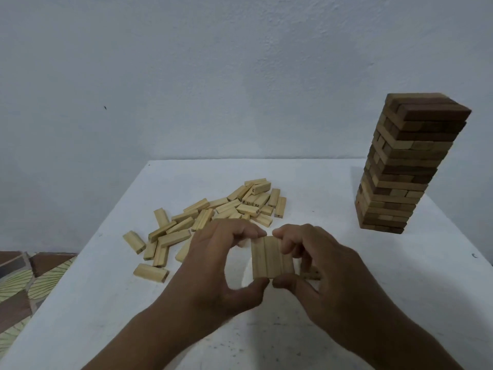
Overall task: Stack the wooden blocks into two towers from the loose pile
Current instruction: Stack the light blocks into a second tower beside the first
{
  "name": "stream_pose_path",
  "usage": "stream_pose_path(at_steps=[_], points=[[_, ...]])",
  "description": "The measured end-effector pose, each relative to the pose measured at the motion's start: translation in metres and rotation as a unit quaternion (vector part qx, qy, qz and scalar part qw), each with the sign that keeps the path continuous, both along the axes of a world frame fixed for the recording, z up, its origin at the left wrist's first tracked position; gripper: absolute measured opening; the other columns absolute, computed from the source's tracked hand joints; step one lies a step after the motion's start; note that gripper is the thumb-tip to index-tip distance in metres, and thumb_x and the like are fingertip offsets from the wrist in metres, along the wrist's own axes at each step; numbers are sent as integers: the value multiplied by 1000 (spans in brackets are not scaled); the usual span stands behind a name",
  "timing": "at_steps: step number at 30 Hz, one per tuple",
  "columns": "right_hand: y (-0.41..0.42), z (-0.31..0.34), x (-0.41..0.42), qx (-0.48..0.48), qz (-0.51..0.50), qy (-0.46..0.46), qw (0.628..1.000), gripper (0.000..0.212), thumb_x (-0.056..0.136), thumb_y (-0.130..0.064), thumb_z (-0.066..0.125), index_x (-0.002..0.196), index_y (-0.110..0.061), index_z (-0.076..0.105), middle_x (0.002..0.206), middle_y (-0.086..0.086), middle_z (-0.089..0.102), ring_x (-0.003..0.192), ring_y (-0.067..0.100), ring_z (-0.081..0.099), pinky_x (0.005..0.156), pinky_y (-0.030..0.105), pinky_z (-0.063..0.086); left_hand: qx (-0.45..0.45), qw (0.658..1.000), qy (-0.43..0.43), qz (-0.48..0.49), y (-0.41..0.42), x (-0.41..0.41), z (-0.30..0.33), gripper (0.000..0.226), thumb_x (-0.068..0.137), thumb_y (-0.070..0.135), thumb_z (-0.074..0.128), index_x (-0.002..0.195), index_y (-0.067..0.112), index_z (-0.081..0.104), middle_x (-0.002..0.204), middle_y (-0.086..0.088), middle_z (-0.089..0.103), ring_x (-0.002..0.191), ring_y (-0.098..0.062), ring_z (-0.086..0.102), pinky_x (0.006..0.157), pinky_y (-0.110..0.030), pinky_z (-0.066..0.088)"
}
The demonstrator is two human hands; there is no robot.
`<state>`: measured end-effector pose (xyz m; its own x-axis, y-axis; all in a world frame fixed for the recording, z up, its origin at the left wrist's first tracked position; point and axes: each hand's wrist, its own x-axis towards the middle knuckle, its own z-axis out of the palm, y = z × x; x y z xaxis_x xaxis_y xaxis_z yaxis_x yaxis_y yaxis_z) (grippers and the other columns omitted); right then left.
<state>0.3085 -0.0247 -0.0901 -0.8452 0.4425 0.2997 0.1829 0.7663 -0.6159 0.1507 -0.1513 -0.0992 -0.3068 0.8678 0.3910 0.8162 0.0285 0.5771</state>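
Three pale wooden blocks lie side by side as one flat row, held between both hands above the white table. My left hand pinches the row's left part, fingers on the far end and thumb on the near end. My right hand pinches the right part the same way. A loose pile of pale blocks is scattered behind and left of my hands. A tall finished tower of mixed dark and light blocks stands at the far right. Something block-like under my right fingers is blurred.
The table's left edge runs diagonally, with a patterned tiled floor below it. A plain pale wall rises right behind the table. Bare table surface lies between my hands and the tower.
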Motion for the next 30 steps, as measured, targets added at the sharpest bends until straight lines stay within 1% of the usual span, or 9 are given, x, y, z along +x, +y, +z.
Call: stream_pose_path(at_steps=[3, 8, 12, 15, 18, 20, 24, 27, 30], points=[[17, 2, 11, -11, -29, 3, 1000, 63, 74, -28, 79, 99, -64, 35, 109, -28, 53, 95, -4, 54, 73, 2, 45, -17, 1000, 9, -7, 19, 11, 7, 63, 66, 50, 72, 111, 63, 30, 120, 33, 45, 121, -3, 44, 100, -31, 44], [43, -1, 28, -16, -79, 19, 997, 54, 72, -14, 82, 102, -43, 47, 94, -26, 56, 88, 3, 54, 74, 14, 52, -18, 999, -34, -29, 56, 26, 6, 62, 72, 39, 80, 114, 51, 36, 119, 29, 49, 121, 3, 44, 103, -31, 44], [51, 0, 33, -30, -83, 17, 996, 52, 73, -19, 82, 103, -42, 46, 90, -23, 55, 88, 0, 52, 69, 12, 50, -8, 996, -84, -28, 67, 34, -8, 66, 69, 46, 76, 120, 49, 33, 120, 28, 53, 124, 2, 47, 106, -40, 42], [53, -2, 34, -40, -84, 4, 996, 52, 74, -21, 81, 104, -42, 44, 86, -30, 50, 91, -9, 48, 66, 5, 44, -10, 994, -104, -20, 71, 37, -15, 72, 67, 48, 73, 121, 53, 25, 124, 27, 55, 128, 0, 44, 108, -38, 39], [52, -5, 33, -39, -81, -7, 996, 56, 75, -23, 80, 107, -45, 40, 93, -38, 46, 93, -8, 48, 66, 7, 45, -22, 992, -123, -19, 71, 39, -17, 76, 68, 43, 73, 123, 53, 22, 123, 27, 55, 128, 3, 42, 108, -32, 38], [52, -6, 32, -40, -81, -12, 996, 58, 75, -23, 80, 109, -47, 39, 94, -39, 46, 93, -8, 49, 68, 7, 46, -24, 991, -126, -22, 71, 39, -18, 76, 67, 48, 70, 127, 47, 24, 123, 33, 50, 128, 7, 40, 109, -31, 37], [53, -9, 30, -41, -77, -17, 996, 57, 75, -24, 79, 108, -46, 39, 92, -39, 46, 96, -8, 48, 72, 6, 45, -35, 992, -117, -24, 72, 37, -20, 78, 67, 46, 71, 134, 27, 38, 117, 57, 27, 126, 15, 34, 111, -37, 38], [53, -12, 31, -49, -78, -24, 995, 56, 75, -28, 80, 108, -47, 39, 90, -36, 46, 95, -6, 50, 72, 4, 43, -38, 990, -131, -30, 71, 37, -23, 76, 70, 46, 72, 129, 53, 23, 129, 38, 42, 131, -1, 41, 111, -45, 37], [53, -12, 31, -48, -81, -28, 995, 56, 75, -29, 80, 109, -47, 39, 92, -36, 46, 95, -6, 50, 73, 4, 42, -42, 987, -152, -23, 70, 37, -26, 78, 72, 48, 73, 127, 56, 18, 126, 27, 54, 129, -5, 45, 109, -47, 36]])
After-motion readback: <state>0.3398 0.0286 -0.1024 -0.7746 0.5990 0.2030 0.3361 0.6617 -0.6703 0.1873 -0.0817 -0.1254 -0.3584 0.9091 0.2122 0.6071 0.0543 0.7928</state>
